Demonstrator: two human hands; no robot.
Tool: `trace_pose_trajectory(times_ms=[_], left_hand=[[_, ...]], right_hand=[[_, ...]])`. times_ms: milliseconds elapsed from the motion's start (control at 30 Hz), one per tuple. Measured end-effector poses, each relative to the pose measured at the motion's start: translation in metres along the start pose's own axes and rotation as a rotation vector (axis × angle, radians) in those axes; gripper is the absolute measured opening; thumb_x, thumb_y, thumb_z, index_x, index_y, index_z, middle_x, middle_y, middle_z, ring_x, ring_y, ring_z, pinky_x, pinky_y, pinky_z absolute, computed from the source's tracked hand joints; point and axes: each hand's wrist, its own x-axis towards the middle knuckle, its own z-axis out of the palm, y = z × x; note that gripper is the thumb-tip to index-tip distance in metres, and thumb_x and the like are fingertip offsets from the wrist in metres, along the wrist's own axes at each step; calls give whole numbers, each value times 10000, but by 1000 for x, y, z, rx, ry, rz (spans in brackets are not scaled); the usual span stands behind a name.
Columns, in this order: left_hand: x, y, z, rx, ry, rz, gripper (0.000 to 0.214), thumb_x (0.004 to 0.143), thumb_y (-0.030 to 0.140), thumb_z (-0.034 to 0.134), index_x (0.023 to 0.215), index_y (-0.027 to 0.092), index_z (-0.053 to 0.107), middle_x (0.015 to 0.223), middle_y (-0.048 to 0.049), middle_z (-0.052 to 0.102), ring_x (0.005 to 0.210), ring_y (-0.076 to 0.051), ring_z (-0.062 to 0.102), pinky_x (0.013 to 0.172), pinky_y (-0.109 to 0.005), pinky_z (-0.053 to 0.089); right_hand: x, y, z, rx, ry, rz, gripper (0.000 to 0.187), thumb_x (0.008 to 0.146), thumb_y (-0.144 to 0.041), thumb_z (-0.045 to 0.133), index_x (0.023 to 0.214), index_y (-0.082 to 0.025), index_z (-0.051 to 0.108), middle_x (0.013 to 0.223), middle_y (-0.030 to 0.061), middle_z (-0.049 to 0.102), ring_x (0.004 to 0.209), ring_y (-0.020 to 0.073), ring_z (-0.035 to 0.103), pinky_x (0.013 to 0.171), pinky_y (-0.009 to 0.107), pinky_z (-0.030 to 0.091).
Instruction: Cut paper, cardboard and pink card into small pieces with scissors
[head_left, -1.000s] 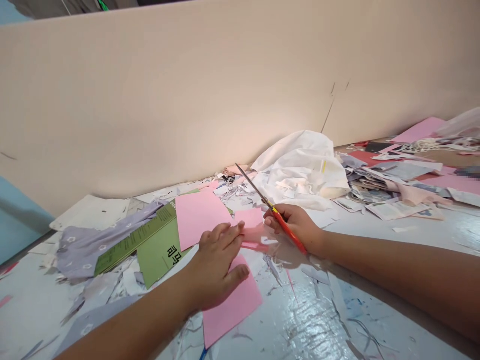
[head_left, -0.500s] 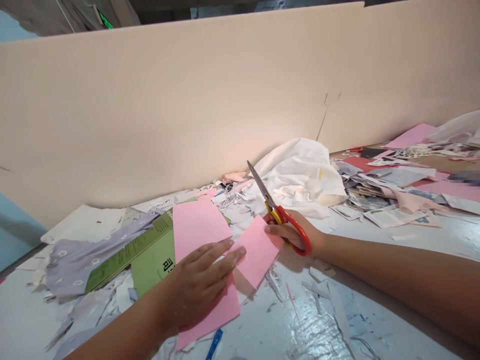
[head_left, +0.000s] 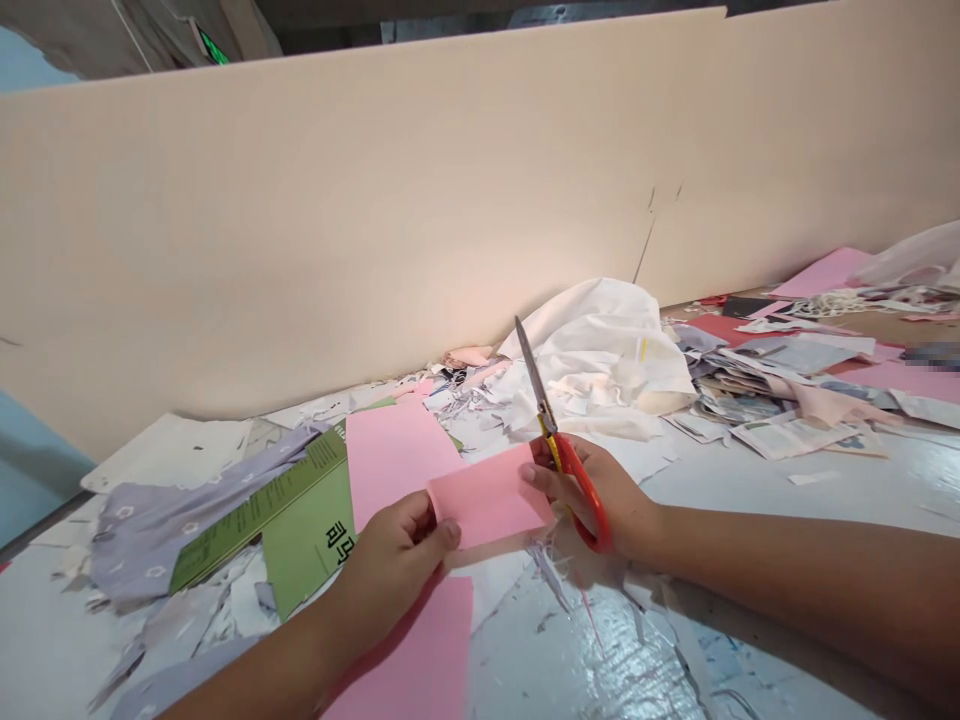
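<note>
A small pink sheet of paper (head_left: 487, 498) is stretched between my two hands, lifted a little above the table. My left hand (head_left: 397, 560) pinches its left edge, thumb on top. On the right edge, my right hand (head_left: 585, 490) grips the sheet with thumb and fingers. That same hand also holds red-handled scissors (head_left: 541, 385), their blades pointing up and away. Beneath my left hand and forearm lies a larger pink sheet (head_left: 431, 650). Another pink sheet (head_left: 397, 440) rests on a green printed cover (head_left: 300, 550).
Lilac patterned fabric (head_left: 172, 510) lies at the left. Behind my right hand sits a crumpled white cloth or bag (head_left: 600, 340). A pile of paper scraps (head_left: 780, 380) spreads at the right. A beige panel (head_left: 375, 220) stands along the back.
My left hand has gone from lying flat over the pink papers to pinching the small sheet's left edge. The sheet has been raised and turned more level. The scissors point more upright.
</note>
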Motion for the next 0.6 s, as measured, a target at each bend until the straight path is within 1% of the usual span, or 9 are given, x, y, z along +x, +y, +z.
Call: trace_pose_trajectory(times_ms=[33,67,167,267,333,400,467,533,600], left_hand=[[1,-1,0,-57,0,-34,248,749,406,515,644,181,515,507,17,533,482,-114,461,489,-230,342],[3,-1,-1,-117,2,-66,249,748,397,517,623,183,496,462,25,515,448,-106,443,471,-223,325],[8,-3,-5,-278,25,-121,242,749,384,516,619,187,461,418,27,518,388,-84,392,427,-204,277],[12,-4,-7,-329,63,-151,266,759,390,501,606,184,435,415,10,541,368,-70,340,404,-196,244],[12,-4,-7,-339,107,-143,266,763,391,501,614,179,441,424,5,548,388,-72,360,418,-193,270],[12,-3,-7,-366,160,-122,261,766,400,498,642,174,459,451,8,554,413,-77,396,439,-195,305],[11,-2,-6,-415,217,-88,254,767,418,496,695,174,479,528,9,581,435,-79,430,443,-199,324],[10,0,-6,-440,268,-64,255,764,435,498,728,184,478,583,18,592,444,-79,449,438,-200,337],[9,1,-6,-457,316,-62,248,754,442,511,747,198,464,597,28,599,447,-80,462,435,-201,354]], right_hand=[[0,4,-1,42,-32,1,345,639,-439,649,822,-174,524,659,-21,494,579,109,464,564,271,392],[1,7,-1,77,-73,-10,359,659,-451,634,856,-174,519,680,-18,491,597,109,464,579,275,391],[2,15,-3,112,-213,-86,381,669,-472,629,871,-178,495,717,-18,475,649,110,456,621,283,375],[2,17,-4,99,-301,-115,409,660,-499,629,854,-191,441,681,-37,452,622,99,423,595,269,355],[1,16,-5,56,-341,-135,408,685,-524,592,846,-200,404,661,-41,451,602,96,407,573,261,348],[0,16,-8,-31,-355,-172,397,709,-548,547,830,-207,383,666,-34,461,595,100,405,559,260,349],[-1,16,-10,-123,-343,-192,388,723,-563,515,823,-212,382,689,-21,476,597,106,414,549,261,353],[-1,15,-11,-176,-328,-187,381,721,-564,510,819,-214,396,701,-14,487,599,112,426,538,259,357],[-1,13,-11,-194,-280,-168,384,699,-557,536,820,-209,427,690,-13,493,601,119,439,537,260,366]])
